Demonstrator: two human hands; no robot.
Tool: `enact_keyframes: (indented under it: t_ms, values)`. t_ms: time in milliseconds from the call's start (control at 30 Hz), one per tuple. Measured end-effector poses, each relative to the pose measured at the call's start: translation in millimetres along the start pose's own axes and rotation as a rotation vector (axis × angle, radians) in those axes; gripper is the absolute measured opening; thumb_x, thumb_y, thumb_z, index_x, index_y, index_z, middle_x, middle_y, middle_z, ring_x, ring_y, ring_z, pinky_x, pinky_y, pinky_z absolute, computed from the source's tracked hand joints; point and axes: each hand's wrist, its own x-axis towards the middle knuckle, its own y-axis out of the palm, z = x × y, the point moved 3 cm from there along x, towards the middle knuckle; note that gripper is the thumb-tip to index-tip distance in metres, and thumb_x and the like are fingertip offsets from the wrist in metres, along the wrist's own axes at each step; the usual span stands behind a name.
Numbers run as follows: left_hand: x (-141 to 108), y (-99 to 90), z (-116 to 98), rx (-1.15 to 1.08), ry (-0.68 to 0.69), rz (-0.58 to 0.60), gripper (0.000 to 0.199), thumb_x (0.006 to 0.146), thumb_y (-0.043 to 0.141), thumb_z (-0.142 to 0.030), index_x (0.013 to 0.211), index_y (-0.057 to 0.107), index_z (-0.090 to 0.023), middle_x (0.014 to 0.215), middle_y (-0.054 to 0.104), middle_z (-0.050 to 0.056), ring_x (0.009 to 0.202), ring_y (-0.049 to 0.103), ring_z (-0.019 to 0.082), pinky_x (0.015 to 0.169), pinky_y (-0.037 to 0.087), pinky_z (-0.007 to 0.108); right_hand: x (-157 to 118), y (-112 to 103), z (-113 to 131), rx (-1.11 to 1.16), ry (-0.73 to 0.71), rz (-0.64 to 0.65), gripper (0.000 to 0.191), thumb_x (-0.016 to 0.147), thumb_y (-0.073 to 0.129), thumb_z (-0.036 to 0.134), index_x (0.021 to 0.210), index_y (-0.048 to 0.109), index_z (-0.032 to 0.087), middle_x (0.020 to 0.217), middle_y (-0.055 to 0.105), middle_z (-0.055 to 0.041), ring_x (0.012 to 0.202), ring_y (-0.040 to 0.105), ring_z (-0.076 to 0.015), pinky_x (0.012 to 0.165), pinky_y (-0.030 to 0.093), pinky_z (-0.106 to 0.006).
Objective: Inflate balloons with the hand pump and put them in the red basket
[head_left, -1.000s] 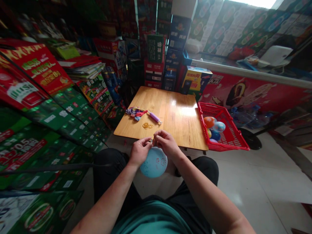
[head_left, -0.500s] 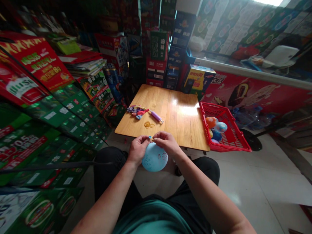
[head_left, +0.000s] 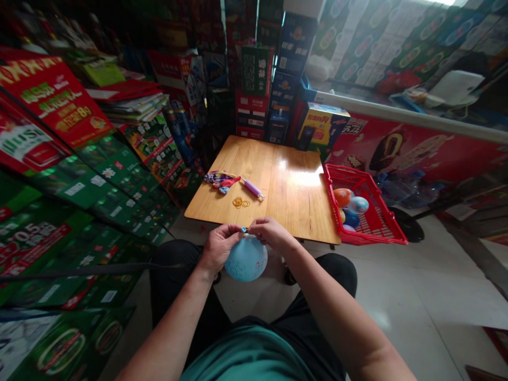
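A light blue balloon (head_left: 246,260) with small printed patterns hangs below my hands, just off the table's near edge. Its neck, with the rolled blue mouth pointing up, is pinched by my left hand (head_left: 220,243). My right hand (head_left: 273,234) is closed, thumb and fingertips pinched right beside the neck on what looks like a thin tan rubber band, mostly hidden. On the wooden table (head_left: 293,211) lie several loose rubber bands (head_left: 240,202), a purple hand pump (head_left: 253,189) and a pile of deflated balloons (head_left: 222,181).
A red basket (head_left: 373,211) at the table's right holds several inflated balloons (head_left: 358,205). Stacked green cartons (head_left: 107,185) rise close on the left. Boxes (head_left: 254,111) stand behind the table, and a yellow and blue box (head_left: 323,124) sits at its back right corner.
The balloon has swung slightly left and turned, its red print now nearer the right edge. My right fingers have shifted slightly at the neck; my left hand still holds it.
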Motion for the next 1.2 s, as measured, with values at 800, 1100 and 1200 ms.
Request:
enact_keyframes:
  t_ms: [800,1100,1200]
  values:
    - [-1.1,3.9,-0.6,0.422,0.169,0.040,0.014,0.085,0.077,-0.034,0.086,0.081,-0.020,0.086,0.079,0.007,0.080,0.072,0.024,0.077,0.053,0.030,0.8,11.9,-20.3,0.293,0.109,0.030,0.016,0.069,0.074,0.026,0.068,0.060,0.018,0.058,0.051,0.0036,0.049,0.039,-0.0081,0.044,0.023,-0.022]
    - [8.3,7.9,7.6,0.360,0.116,0.046,0.019,0.075,0.080,-0.025,0.093,0.079,-0.018,0.090,0.079,0.008,0.087,0.074,0.026,0.080,0.055,0.032,-3.2,25.1,-7.9,0.115,-0.149,-0.069,0.022,0.071,0.082,0.034,0.069,0.070,0.016,0.064,0.062,0.0009,0.060,0.050,-0.0109,0.058,0.036,-0.024]
    - [9.8,8.3,2.5,0.424,0.143,0.058,0.019,0.079,0.080,-0.031,0.091,0.083,-0.017,0.092,0.080,0.010,0.092,0.073,0.029,0.083,0.055,0.033,-7.8,32.5,-2.1,0.012,-0.249,-0.092,0.020,0.077,0.077,0.034,0.070,0.072,0.017,0.067,0.064,-0.0002,0.066,0.054,-0.0136,0.064,0.040,-0.026]
